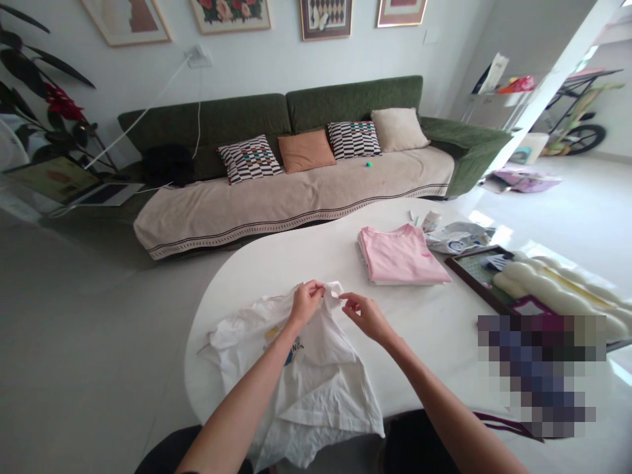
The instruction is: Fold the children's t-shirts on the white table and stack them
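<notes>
A wrinkled white T-shirt (330,375) with a small printed design on its front lies spread on the white table, its lower part hanging over the near edge. My left hand (307,304) pinches the shirt's fabric near its far edge, lifting it a little. Just to the right, my right hand (366,317) has its thumb and index finger closed at the edge of the same raised bit of cloth. Beyond my right hand sits a stack of folded clothes with a pink shirt (402,257) on top.
The rounded white table (237,276) stands before a green sofa (345,95) with several cushions. On the table's right are a crumpled plastic packet (459,237), a small white bottle (431,221), a dark-framed tray (469,283) and a cream puffy item (557,283). A blurred patch covers the lower right.
</notes>
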Action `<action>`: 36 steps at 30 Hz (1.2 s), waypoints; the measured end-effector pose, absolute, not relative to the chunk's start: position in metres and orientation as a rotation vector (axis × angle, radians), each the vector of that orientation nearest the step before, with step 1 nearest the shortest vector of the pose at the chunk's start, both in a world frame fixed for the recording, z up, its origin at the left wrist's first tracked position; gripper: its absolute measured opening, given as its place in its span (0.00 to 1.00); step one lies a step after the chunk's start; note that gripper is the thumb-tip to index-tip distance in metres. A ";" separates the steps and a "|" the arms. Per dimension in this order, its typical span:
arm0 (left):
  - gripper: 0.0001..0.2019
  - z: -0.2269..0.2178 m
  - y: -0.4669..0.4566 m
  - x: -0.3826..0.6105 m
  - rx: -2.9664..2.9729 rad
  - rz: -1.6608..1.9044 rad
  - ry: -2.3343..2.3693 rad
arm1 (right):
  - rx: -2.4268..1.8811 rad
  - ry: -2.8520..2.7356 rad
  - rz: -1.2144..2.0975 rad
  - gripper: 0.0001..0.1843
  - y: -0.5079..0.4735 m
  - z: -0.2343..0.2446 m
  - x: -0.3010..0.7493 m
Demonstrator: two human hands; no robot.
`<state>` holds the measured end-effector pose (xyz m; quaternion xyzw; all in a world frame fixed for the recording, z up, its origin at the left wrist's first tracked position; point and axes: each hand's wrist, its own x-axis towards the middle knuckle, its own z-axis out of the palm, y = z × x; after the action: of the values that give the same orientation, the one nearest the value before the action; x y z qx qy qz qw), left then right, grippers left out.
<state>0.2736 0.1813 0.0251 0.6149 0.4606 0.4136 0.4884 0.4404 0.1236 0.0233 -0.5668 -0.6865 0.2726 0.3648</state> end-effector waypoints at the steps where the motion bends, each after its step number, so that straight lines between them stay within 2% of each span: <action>1: 0.06 0.025 0.181 0.274 1.499 0.988 1.091 | -1.412 -1.680 0.782 0.13 0.126 0.022 0.441; 4: 0.07 0.025 0.180 0.276 1.485 0.975 1.040 | -1.363 -1.525 0.890 0.12 0.135 0.019 0.442; 8: 0.07 0.026 0.183 0.274 1.458 0.976 1.065 | -1.323 -1.606 0.908 0.08 0.144 0.021 0.437; 12: 0.08 0.024 0.184 0.272 1.454 0.996 1.091 | -1.178 -1.522 1.063 0.08 0.145 0.021 0.435; 19: 0.09 0.022 0.185 0.276 1.467 0.991 1.086 | -1.264 -1.489 1.081 0.10 0.156 0.005 0.434; 23: 0.18 0.013 0.186 0.269 1.632 0.933 1.148 | -1.206 -1.373 1.164 0.13 0.158 0.010 0.437; 26: 0.26 -0.003 0.180 0.257 1.944 0.621 1.371 | -1.227 -1.364 1.164 0.13 0.152 0.016 0.444; 30: 0.34 -0.024 0.170 0.240 2.240 0.135 1.595 | -1.363 -1.663 0.868 0.10 0.132 0.015 0.462; 33: 0.39 -0.030 0.171 0.232 2.313 0.067 1.647 | -1.482 -1.909 0.608 0.08 0.111 0.002 0.483; 36: 0.45 -0.030 0.177 0.227 2.348 0.051 1.671 | -1.686 -2.023 0.593 0.09 0.098 -0.011 0.501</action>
<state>0.2273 0.1770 -0.0304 0.8078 0.5748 0.0177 0.1294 0.5013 0.0985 -0.0113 -0.6093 -0.7312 0.2143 0.2194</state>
